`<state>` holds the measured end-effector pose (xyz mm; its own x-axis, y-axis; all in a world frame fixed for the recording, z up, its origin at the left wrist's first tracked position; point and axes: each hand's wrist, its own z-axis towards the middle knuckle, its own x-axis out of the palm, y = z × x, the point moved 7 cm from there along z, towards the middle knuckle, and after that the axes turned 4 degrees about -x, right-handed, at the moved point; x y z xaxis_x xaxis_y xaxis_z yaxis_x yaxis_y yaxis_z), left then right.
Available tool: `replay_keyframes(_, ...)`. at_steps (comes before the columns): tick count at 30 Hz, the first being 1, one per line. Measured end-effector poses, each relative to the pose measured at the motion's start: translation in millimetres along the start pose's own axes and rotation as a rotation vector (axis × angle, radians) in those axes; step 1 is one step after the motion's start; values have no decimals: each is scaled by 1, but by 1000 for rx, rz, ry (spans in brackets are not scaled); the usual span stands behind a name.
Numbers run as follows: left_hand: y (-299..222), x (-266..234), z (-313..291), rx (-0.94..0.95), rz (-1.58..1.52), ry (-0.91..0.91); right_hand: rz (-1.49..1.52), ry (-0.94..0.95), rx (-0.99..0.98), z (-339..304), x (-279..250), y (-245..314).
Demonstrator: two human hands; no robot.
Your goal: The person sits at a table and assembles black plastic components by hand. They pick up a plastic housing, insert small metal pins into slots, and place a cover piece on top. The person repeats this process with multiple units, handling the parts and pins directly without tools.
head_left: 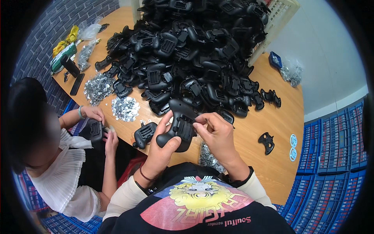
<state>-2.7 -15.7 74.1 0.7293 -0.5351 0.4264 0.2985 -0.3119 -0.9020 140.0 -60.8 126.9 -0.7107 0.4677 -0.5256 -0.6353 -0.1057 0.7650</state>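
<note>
In my left hand point(159, 158) is a black game controller housing point(182, 126), tilted, its battery compartment facing up. Fingers wrap its far side and the thumb presses the near grip. My right hand point(219, 134) is closed in a pinch at the compartment's right edge; whatever sits between the fingertips is too small to make out. Another controller housing point(145, 133) lies on the table just left of my left hand. Below my right hand, partly covered by it, is a clear bag of small metal pieces point(210, 158).
A large heap of black controller housings point(183, 58) covers the table's far middle. Silvery metal pieces point(125, 109) lie in piles to its left. At left a co-worker's hands point(111, 138) hold another housing point(96, 130). A flat controller part point(266, 143) lies at right, near blue crates point(339, 144).
</note>
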Motion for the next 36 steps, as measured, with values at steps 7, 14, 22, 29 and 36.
replay_keyframes(7, -7, -3, 2, -6, -341, 83, 395, -115, 196, -2, -26, -26)
replay_keyframes(14, -2, -2, 3, -71, -466, 126, 434, -65, 181, -10, -26, -32)
replay_keyframes(22, -6, 1, 1, -14, -346, 138, 422, 13, 86, -8, -17, -7)
replay_keyframes(29, -14, 4, 0, 85, -79, 126, 337, -5, -38, -3, -12, 6)
replay_keyframes(36, -14, 4, 0, 93, -23, 135, 230, -6, -86, -1, -12, 12)
